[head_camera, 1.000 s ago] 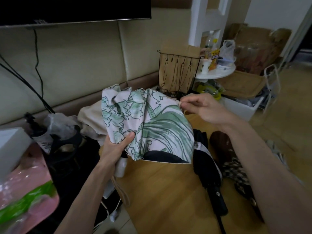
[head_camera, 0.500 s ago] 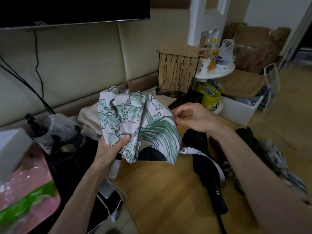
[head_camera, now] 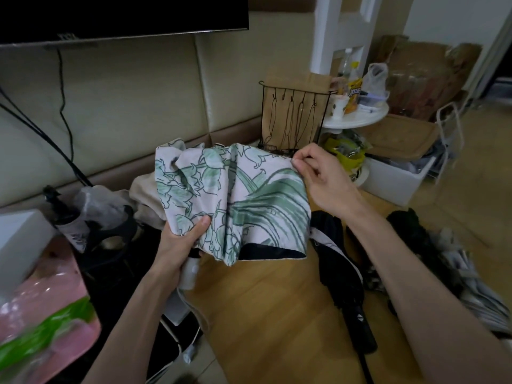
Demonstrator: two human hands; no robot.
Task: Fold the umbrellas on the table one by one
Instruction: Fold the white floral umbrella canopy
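A collapsed umbrella with pale pink fabric and a green leaf print is held up above the wooden table. My left hand grips its lower left part near the white handle, thumb over the cloth. My right hand pinches the fabric's upper right edge and pulls one panel out flat. A black folded umbrella lies on the table under my right forearm. Further right lies a dark and patterned heap of umbrellas.
A beige cloth is bunched behind the floral umbrella. A black wire rack stands at the table's far end. A pink and green package and a white box sit at the left; a round white side table stands at the right.
My right hand has moved back out to the right along the fabric edge, spreading the panel wide again after drawing it in. My left hand keeps its grip.
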